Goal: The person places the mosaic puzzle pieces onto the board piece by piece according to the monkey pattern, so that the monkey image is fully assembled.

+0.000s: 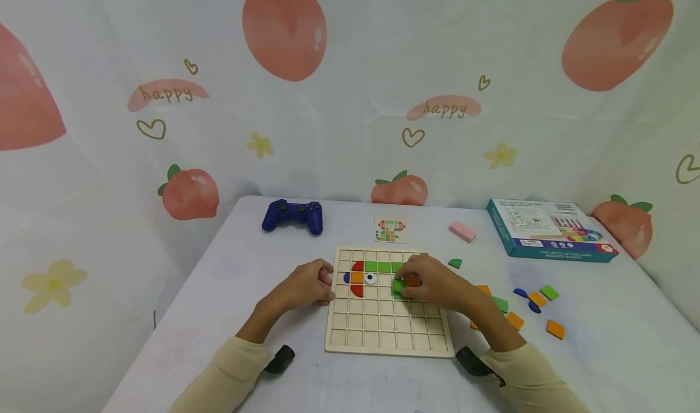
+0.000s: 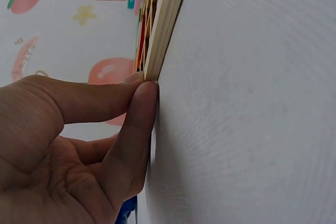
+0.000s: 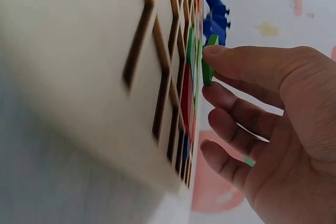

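Observation:
A light wooden grid board (image 1: 389, 334) lies on the table. My left hand (image 1: 306, 283) pinches its left edge between thumb and finger, as the left wrist view shows up close. Over the right part of the grid, my right hand (image 1: 440, 282) holds a green tile (image 3: 210, 66) between thumb and fingertips, just above the board. Set into the upper rows are red rounded pieces (image 1: 357, 290), a row of green squares (image 1: 377, 266), an orange square (image 1: 357, 277), a blue piece (image 1: 347, 277) and a white eye disc (image 1: 370, 279). The right hand partly hides the pieces beneath it.
Behind the board lie a pattern card (image 1: 391, 228) and a pink block (image 1: 462, 231). A blue game controller (image 1: 292, 215) is at the back left, a teal-edged box (image 1: 552, 231) at the back right. Loose orange tiles (image 1: 555, 329), green and blue ones lie to the right.

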### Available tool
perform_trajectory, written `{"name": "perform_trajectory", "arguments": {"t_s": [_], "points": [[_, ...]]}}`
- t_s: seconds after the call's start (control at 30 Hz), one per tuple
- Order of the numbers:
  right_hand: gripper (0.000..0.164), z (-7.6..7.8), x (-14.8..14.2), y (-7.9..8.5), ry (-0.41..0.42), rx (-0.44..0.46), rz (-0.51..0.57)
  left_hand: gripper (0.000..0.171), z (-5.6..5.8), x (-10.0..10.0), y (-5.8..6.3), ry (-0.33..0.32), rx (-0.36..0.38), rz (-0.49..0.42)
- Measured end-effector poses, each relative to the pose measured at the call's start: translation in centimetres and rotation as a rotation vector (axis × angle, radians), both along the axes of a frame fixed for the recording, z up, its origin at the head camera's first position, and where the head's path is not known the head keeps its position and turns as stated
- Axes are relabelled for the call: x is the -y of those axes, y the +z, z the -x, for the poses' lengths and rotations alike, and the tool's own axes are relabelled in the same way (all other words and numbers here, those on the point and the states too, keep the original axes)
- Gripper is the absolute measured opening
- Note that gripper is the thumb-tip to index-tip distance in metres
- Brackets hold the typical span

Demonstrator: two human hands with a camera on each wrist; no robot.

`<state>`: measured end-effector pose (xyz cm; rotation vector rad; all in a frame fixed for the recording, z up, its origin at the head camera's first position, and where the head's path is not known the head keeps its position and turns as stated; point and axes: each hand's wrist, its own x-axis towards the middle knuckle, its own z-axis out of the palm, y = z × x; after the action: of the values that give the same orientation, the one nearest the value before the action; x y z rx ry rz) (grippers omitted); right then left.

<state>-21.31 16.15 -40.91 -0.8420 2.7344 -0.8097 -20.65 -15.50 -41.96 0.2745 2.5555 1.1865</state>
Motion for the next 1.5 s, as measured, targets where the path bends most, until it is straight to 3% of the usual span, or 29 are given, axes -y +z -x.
{"name": "perform_trajectory", "arguments": {"t_s": [0.6,1.13,1.5], "points": [[0.020,-0.3,4.4,-0.1,0.058,-0.023,-0.005,0.053,-0.1,0.0,0.1,0.011,-0.002,0.005],[0.022,-0.3,5.3,0.0,0.094,-0.026,-0.019,0.052,-0.1,-0.1,0.1,0.016,0.002,0.003],[0.021,-0.1,5.1,-0.1,0.120,0.009,0.041,0.052,-0.1,-0.2,0.1,0.018,0.007,0.002]]}}
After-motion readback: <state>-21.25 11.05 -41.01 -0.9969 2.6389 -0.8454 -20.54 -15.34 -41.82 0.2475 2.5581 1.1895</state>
